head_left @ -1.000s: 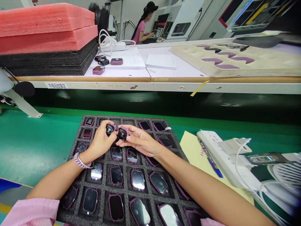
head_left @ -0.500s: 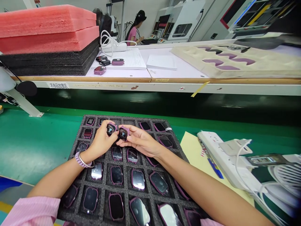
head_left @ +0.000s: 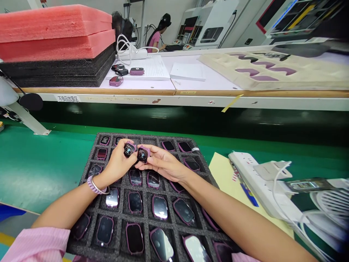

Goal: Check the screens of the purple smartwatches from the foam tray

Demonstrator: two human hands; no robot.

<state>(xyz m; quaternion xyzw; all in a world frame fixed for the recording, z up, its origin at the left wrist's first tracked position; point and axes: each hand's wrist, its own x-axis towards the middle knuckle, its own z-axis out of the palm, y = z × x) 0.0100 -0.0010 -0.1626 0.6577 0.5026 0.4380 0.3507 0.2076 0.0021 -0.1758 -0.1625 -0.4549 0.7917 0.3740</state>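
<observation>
Purple watch (head_left: 128, 149) gripped in left hand (head_left: 117, 163), second watch (head_left: 142, 154) in right hand (head_left: 160, 165), seemingly touching, above foam tray (head_left: 89, 163).

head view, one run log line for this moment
left hand: holds purple watch body | right hand: holds second purple watch body | under: black foam tray

The left hand (head_left: 118, 163) grips one purple watch body (head_left: 128, 149); the right hand (head_left: 163, 164) grips a second watch body (head_left: 142, 154) just beside it. Both are raised above a black foam tray (head_left: 89, 160) with watch bodies seated in its compartments, on a green bench (head_left: 40, 171).
</observation>
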